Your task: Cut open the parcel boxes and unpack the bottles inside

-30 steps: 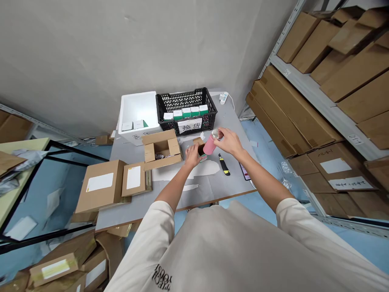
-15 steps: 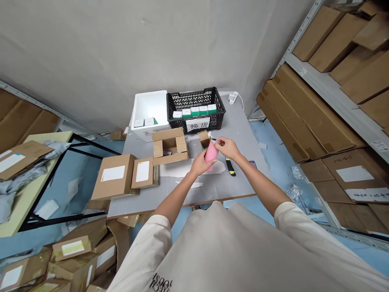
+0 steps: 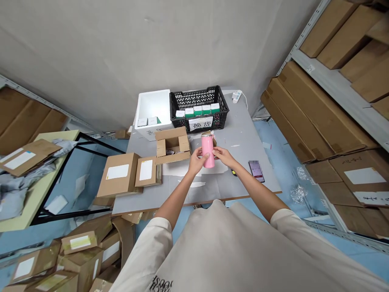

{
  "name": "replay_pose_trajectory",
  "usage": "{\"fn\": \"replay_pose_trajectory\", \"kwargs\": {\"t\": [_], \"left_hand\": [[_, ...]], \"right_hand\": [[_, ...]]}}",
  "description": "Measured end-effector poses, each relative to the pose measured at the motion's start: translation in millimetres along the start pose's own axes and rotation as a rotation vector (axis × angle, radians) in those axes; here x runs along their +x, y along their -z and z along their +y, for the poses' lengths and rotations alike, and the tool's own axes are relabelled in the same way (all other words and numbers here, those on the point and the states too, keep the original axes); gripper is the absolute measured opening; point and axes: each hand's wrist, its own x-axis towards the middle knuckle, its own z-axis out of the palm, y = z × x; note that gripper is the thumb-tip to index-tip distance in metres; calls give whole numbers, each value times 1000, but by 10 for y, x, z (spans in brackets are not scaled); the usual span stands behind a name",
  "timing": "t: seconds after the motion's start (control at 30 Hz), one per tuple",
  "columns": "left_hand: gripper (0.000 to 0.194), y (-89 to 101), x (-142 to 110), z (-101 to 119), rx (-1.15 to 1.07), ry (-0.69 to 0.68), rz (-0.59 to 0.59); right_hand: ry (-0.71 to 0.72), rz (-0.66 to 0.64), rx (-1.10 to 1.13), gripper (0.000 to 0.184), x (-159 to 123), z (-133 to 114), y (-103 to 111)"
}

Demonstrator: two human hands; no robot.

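Observation:
A pink tumbler (image 3: 207, 146) with a silver rim stands upright over the middle of the grey table. My left hand (image 3: 197, 162) grips its lower left side, the thumb across the front. My right hand (image 3: 224, 156) holds it from the right with the fingertips. Behind the tumbler, a small open carton (image 3: 214, 142) is mostly hidden. White paper (image 3: 220, 168) lies beneath the hands. An open cardboard box (image 3: 173, 155) sits left of my left hand. Past my right forearm a bit of a yellow-and-black tool (image 3: 234, 173) shows.
At the back stand a white foam box (image 3: 142, 103) and a black crate (image 3: 225, 108) with several green-and-white boxes. Two closed cartons (image 3: 117, 172) occupy the table's left. A phone (image 3: 257, 170) lies at the right. Shelving (image 3: 322, 67) with boxes rises beyond, and cartons (image 3: 82, 259) cover the floor at left.
The tumbler has gone from tilted to upright and moved slightly left. My right hand has dropped from its top to its side. The phone is now in full view.

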Motion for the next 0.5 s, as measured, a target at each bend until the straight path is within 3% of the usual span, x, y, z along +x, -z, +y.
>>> {"fn": "replay_pose_trajectory", "kwargs": {"t": [0.2,0.33,0.5], "left_hand": [[56,39,32,11,60,-56,33],[54,-9,19,3,19,-53,-5],[81,-61,-24,23,-19,-41,-41]], "right_hand": [[-18,40,11,52,44,-8,9],[-15,115,8,57,79,18,-3],[37,156,-107,61,112,2,-12]]}}
